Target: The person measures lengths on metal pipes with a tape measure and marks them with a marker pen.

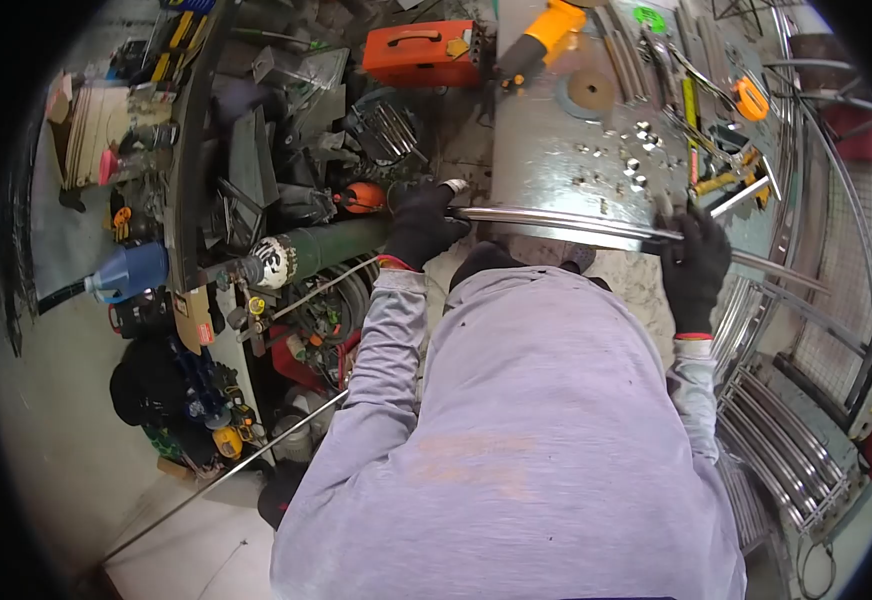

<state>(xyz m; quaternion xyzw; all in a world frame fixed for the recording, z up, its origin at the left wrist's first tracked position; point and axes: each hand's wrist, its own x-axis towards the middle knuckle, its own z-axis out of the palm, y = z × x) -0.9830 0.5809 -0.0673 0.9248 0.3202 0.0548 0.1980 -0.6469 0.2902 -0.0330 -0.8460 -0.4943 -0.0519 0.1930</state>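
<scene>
Metal rods [556, 217] span the worktable's [536, 150] near edge, 2 o'clock. Left hand [422, 225], 12 o'clock: gloved, clenched around one end. Right hand [694, 262], 3 o'clock: gloved, grasping them farther along.

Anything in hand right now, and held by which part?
Metal tubing: the left hand grips it near one end, the right hand farther along.

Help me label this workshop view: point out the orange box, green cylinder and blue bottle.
Orange box [414, 66]: head view, below its handle.
Green cylinder [338, 244]: head view, middle of its body.
Blue bottle [138, 272]: head view, its side.
</scene>
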